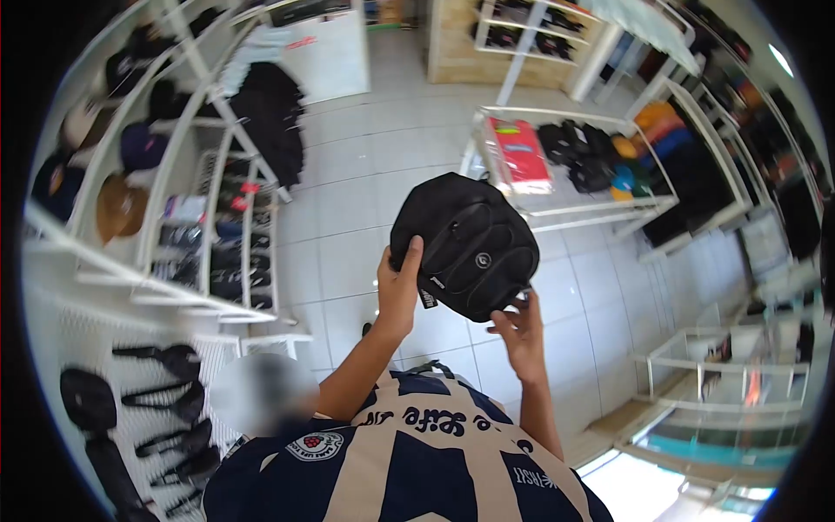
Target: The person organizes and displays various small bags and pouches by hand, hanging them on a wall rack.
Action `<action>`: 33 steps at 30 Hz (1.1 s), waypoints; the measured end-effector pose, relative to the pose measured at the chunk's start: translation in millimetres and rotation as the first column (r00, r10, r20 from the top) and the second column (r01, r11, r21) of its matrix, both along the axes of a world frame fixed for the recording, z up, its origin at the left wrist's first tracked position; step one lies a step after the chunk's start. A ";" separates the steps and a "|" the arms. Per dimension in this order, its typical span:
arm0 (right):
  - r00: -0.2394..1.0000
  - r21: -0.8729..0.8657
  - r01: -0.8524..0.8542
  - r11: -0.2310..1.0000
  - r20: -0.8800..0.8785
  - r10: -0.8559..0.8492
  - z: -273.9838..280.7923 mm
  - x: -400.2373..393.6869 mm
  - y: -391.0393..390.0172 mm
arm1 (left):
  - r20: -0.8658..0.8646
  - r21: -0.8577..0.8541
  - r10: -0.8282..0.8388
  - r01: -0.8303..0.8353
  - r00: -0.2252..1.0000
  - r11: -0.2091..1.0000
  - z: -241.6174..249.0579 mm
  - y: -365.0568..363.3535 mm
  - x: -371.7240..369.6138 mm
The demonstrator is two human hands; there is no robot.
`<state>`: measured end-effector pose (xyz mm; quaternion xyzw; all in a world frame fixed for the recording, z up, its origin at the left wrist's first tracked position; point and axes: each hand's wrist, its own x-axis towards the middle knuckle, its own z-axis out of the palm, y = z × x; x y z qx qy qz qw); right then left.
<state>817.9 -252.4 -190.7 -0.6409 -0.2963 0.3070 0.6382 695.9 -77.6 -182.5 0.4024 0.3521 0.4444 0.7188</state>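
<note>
A black backpack [465,248] with curved front pockets, a small round badge and a fabric tag is held up in front of my body, tilted. My left hand [400,287] grips its left side, with the thumb on the front and the other fingers mostly hidden behind. At the lower right corner, my right hand [519,331] has its fingertips curled against the bag's edge, near a strap or zip end too small to make out.
Caps [122,207] and packed goods fill white shelves [148,278] at left. Black bags [89,400] hang on a mesh panel below. A white display table [600,209] with a red packet [519,152] and dark items stands beyond the backpack. Tiled floor [348,191] runs between.
</note>
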 end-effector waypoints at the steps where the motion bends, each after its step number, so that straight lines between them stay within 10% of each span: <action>1: 0.999 0.017 0.048 0.999 -0.024 -0.048 -2.3 4.6 -8.7 | 0.003 -0.026 -0.058 0.058 0.998 0.998 1.1 -6.2 17.8; 16: 0.786 -0.094 0.592 0.800 -0.154 -0.599 -42.7 196.0 -17.5 | -0.104 -0.186 -0.559 0.536 0.823 0.824 -40.4 1.1 298.0; 25: 0.737 -0.148 0.668 0.729 0.002 -0.676 -14.3 372.2 3.0 | -0.133 -0.146 -0.808 0.795 0.574 0.588 -56.2 56.4 476.5; 33: 0.836 -0.305 0.517 0.800 -0.023 -0.548 -42.5 504.3 20.8 | -0.237 -0.237 -0.769 0.733 0.593 0.638 -123.0 76.0 593.5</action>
